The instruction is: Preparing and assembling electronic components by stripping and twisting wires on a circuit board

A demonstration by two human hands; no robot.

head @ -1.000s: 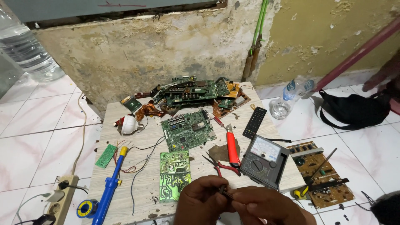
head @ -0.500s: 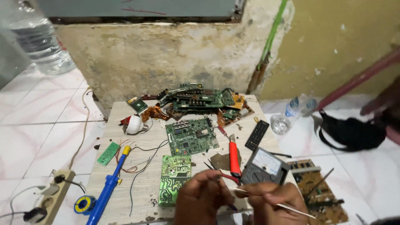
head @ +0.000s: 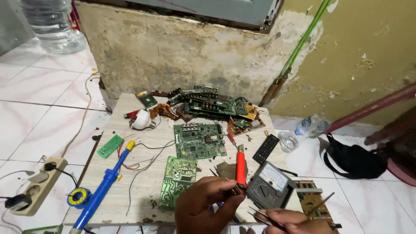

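My left hand (head: 208,203) is at the bottom centre of the low wooden table (head: 130,182), its fingertips pinched on a small dark part just below a red-handled cutter knife (head: 240,169). My right hand (head: 292,222) is at the bottom edge and holds thin metal tweezers (head: 260,214) whose tips point left toward the left hand. A grey analog multimeter (head: 268,186) lies between and just above the two hands. A green circuit board (head: 177,175) lies to the left of my left hand.
A second green board (head: 199,141), a pile of boards (head: 212,104), a remote (head: 265,148), a blue desoldering pump (head: 104,186), a solder roll (head: 80,197) and a brown board (head: 312,199) lie on the table. A power strip (head: 34,186), a water bottle (head: 303,130) and a black bag (head: 353,160) are on the floor.
My hands, joined a second ago, have drawn slightly apart. The tweezers appeared in my right hand and now point left. The view has moved closer to the table.
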